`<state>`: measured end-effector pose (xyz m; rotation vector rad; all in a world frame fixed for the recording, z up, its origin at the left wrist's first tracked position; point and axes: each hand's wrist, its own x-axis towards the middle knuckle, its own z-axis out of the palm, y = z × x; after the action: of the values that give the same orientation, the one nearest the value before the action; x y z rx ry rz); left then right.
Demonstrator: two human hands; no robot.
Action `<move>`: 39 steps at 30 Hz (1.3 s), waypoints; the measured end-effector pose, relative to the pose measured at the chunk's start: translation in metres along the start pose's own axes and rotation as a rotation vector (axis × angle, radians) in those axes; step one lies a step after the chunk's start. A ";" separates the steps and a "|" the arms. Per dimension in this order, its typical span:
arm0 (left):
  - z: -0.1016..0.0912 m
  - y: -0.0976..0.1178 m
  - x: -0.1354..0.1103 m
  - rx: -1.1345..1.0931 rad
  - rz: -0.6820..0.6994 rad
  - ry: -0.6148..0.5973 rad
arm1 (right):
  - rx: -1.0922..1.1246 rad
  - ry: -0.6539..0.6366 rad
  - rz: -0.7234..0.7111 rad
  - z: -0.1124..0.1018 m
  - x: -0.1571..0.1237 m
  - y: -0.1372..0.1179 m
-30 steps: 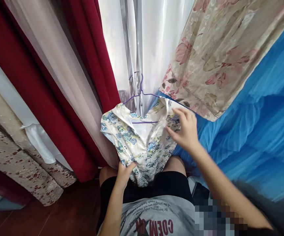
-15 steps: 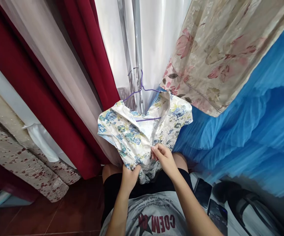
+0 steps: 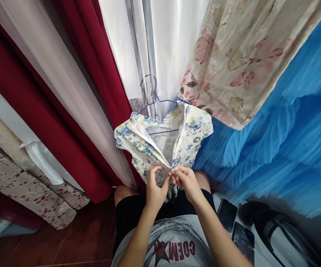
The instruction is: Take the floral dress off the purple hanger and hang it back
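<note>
A white dress (image 3: 144,155) with blue and yellow flowers and short sleeves hangs on a purple hanger (image 3: 164,100) in front of my lap. Its front is parted in a V that narrows to a point at my fingers. At that point my right hand (image 3: 187,180) pinches the edge of the opening; whether a zipper pull is between the fingertips is too small to tell. My left hand (image 3: 156,185) is beside it, thumb and fingers apart in a C against the cloth, thumb tip close to the right fingers. The dress's lower part is bunched and partly hidden by my hands.
Red drapes (image 3: 93,163) and pale fabrics hang on the left. Blue pleated tulle (image 3: 249,148) and a beige floral cloth (image 3: 218,74) hang on the right. Metal poles (image 3: 149,44) rise behind the hanger. Two phones (image 3: 227,215) lie by my right leg, near a black strap (image 3: 285,226).
My left hand has let go of the dress's lower left side and moved up and right beside my right hand. The V opening is spread wider. The view has shifted slightly.
</note>
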<state>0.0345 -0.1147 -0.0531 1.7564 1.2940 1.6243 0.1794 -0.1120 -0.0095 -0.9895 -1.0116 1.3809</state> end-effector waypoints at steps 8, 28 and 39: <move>0.022 0.000 0.025 0.158 0.105 -0.209 | -0.044 -0.083 -0.020 -0.003 0.013 -0.018; -0.009 0.021 0.084 0.376 0.141 -0.433 | 0.006 -0.042 -0.353 0.041 0.112 -0.137; -0.024 0.094 0.214 0.379 0.669 -0.174 | -0.237 -0.017 -0.598 0.036 0.114 -0.122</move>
<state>0.0198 0.0117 0.1451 2.7151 1.0350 1.5438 0.1742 0.0043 0.1162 -0.7523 -1.3698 0.7883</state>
